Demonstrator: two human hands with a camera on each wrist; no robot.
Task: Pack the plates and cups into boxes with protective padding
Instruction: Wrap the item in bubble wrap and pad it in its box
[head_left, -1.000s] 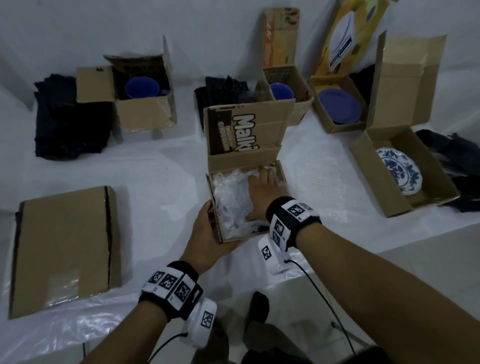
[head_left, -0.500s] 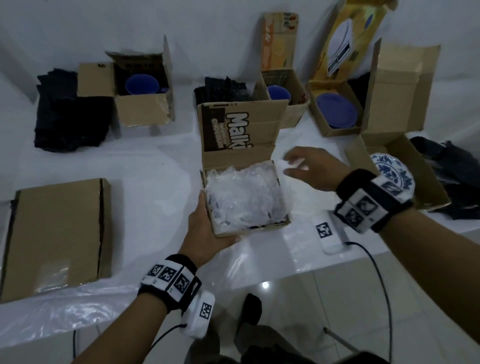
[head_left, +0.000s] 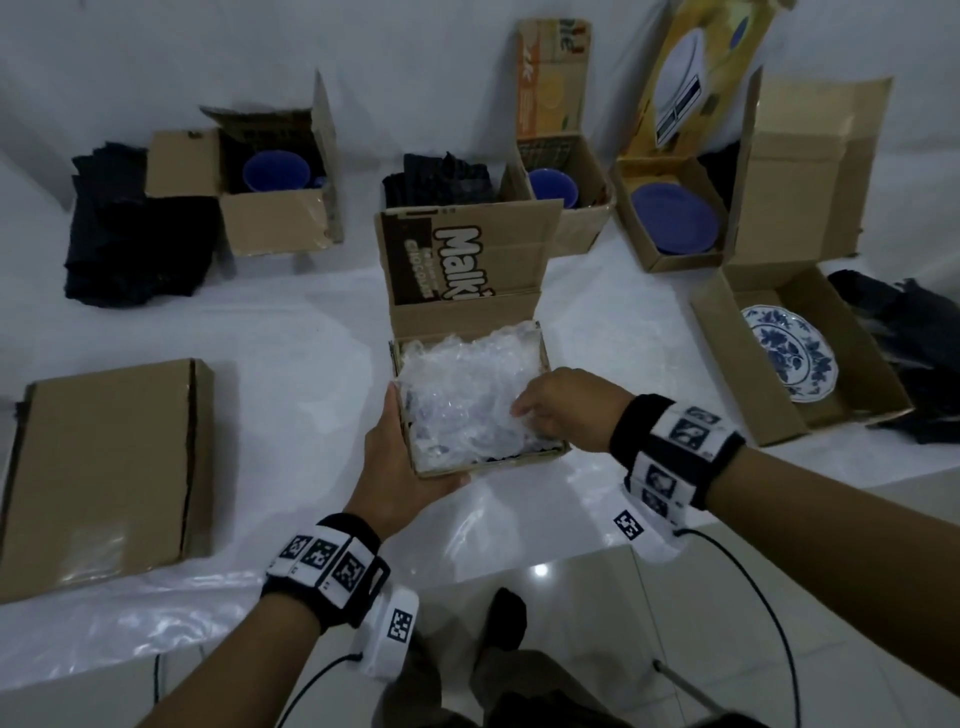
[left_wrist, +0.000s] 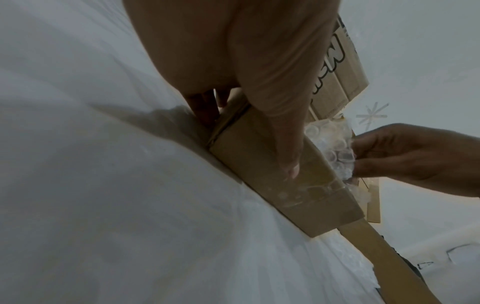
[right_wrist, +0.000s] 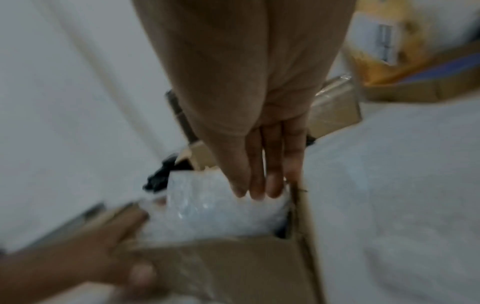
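Observation:
An open cardboard box (head_left: 488, 462) printed "Malki" stands at the middle of the white-covered table, filled with crumpled bubble wrap (head_left: 462, 395). My left hand (head_left: 400, 457) grips its near left corner, thumb along the side wall (left_wrist: 259, 174) and fingers beneath. My right hand (head_left: 561, 410) reaches in from the right and pinches a fold of the bubble wrap (left_wrist: 330, 139) between thumb and fingertips (right_wrist: 259, 185) near the box's right wall. What lies under the wrap is hidden.
A closed flat box (head_left: 104, 467) lies at left. At right, an open box (head_left: 727, 353) holds a blue-and-white plate (head_left: 789, 358). Farther boxes hold a blue plate (head_left: 675, 218) and blue cups (head_left: 275, 171) (head_left: 553, 187). Dark cloth piles (head_left: 135, 234) (head_left: 904, 338) flank them.
My right hand pressed flat on the wrap, lifted away to the right, then came back and took hold of the wrap. My left hand kept its grip on the box.

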